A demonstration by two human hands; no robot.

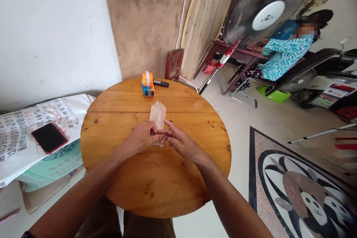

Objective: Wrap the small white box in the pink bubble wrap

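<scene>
A small sheet of thin, whitish, creased paper (158,112) is over the middle of the round wooden table (156,186). My left hand (143,136) is closed at its near part, thumb and fingers pinched together on the paper. From the other side my right hand (181,142) reaches in with its fingers stretched and apart, the tips touching the left fingers. Its index finger lies along the paper's right edge. Both hands cover the paper's lower part, and a bit of it shows below them. Whether the paper rests on the tabletop, I cannot tell.
An orange and blue tape dispenser (148,84) stands near the table's far edge, beside a black remote-like object (161,83). Left of the table, a phone (49,138) lies on a white printed sack (75,106). A standing fan (267,15) and a seated person (288,57) are at the right.
</scene>
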